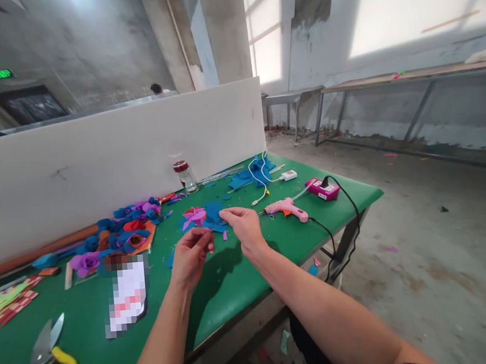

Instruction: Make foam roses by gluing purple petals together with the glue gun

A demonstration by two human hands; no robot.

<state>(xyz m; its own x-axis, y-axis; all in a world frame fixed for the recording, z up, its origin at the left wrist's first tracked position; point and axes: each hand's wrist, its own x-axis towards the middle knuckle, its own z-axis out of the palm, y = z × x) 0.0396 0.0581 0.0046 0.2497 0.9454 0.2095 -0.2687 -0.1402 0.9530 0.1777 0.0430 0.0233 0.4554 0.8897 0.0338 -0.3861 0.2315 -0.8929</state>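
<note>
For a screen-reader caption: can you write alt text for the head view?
Two bare hands, left hand and right hand, pinch small bits above blue and pink foam pieces on a green table. A pink glue gun lies right; foam flowers left.

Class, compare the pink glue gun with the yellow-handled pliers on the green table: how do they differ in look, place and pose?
The glue gun is pink plastic; the pliers are bare metal with yellow handles. The glue gun lies near the right hand, while the pliers lie at the table's near left corner, far from both hands. A black cable runs from the glue gun; the pliers have none. Both lie flat on the green table, untouched.
</note>
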